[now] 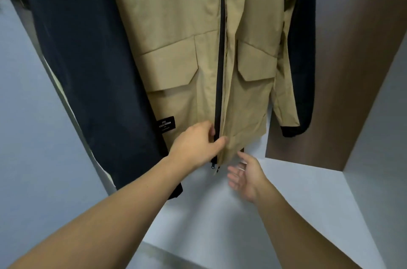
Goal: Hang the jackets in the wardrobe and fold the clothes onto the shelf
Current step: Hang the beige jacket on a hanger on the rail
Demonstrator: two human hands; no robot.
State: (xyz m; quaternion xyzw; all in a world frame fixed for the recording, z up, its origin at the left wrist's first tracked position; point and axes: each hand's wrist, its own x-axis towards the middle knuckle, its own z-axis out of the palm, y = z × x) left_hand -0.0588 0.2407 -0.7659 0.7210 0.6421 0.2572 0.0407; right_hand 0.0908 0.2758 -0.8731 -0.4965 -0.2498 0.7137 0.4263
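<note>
A tan jacket (180, 32) with a black front zip and two flap pockets hangs inside the wardrobe; its top is out of view. A dark navy garment (88, 70) hangs to its left, and another black garment (301, 48) hangs behind it on the right. My left hand (196, 143) pinches the tan jacket's hem at the bottom of the zip, thumb on the front. My right hand (244, 175) is just below the hem, palm up with fingers relaxed, holding nothing.
The wardrobe's white floor panel (220, 213) lies below the hanging clothes. A brown back panel (343, 92) and a grey right side wall (378, 136) close in the right. The grey left side wall (33, 136) stands beside the navy garment.
</note>
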